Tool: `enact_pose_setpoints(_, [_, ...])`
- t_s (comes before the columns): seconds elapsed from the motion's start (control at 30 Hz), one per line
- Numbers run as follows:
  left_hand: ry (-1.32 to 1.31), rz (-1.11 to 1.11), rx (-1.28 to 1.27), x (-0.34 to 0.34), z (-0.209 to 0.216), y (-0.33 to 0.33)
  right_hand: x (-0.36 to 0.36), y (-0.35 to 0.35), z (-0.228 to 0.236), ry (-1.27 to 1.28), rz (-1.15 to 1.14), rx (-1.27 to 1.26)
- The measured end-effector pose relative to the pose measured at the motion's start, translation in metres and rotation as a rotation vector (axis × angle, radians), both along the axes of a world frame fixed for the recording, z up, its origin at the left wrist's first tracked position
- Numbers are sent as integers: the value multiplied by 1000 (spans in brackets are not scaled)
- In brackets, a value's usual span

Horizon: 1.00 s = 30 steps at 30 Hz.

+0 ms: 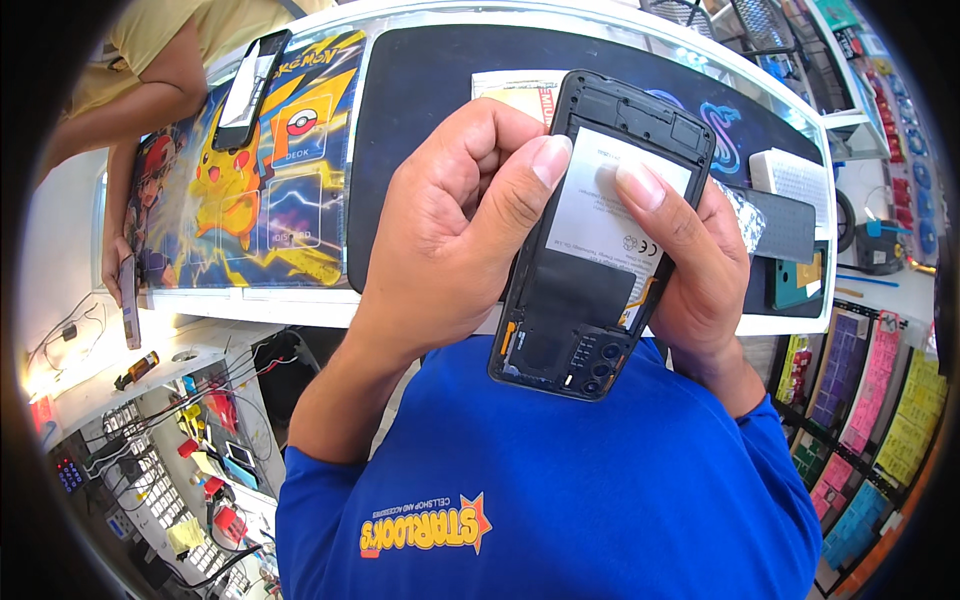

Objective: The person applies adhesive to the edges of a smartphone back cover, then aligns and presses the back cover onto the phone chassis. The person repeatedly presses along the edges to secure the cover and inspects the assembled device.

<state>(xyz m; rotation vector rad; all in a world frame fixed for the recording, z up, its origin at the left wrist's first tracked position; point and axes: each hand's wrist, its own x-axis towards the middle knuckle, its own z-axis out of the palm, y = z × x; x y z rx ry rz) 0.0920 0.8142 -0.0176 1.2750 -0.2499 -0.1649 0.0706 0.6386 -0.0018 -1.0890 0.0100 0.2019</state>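
Observation:
Held up over the counter's near edge is a smartphone (590, 285) with its back cover off. A silver-white battery (606, 210) fills its middle, black frame parts lie at both ends, and the camera lenses sit at the lower end. My left hand (455, 215) pinches the phone's left edge, its thumb tip at the battery's upper left corner and its fingers curled. From the other side my right hand (695, 260) grips the phone, thumb lying over the battery and fingers behind the right edge. The phone's underside is hidden.
A dark mat (430, 70) covers the counter, beside a colourful cartoon playmat (240, 200) bearing another phone (250, 95). Right of my hands lie a dark flat panel (785, 225) and a white box (790, 175). At left, another person's hand (115, 270) holds a phone.

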Motion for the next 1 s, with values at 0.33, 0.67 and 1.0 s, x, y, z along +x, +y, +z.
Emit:
enact_pose_setpoints(0.33, [29, -20, -93, -26, -3, -1, 13, -9, 0, -56, -16, -1])
enact_pose_setpoints(0.67, [65, 28, -75, -30, -10, -5, 9, -5, 2, -87, -32, -62])
enact_pose_setpoints(1.0, [133, 14, -181, -23, 5, -8, 13, -9, -4, 3, 81, 42])
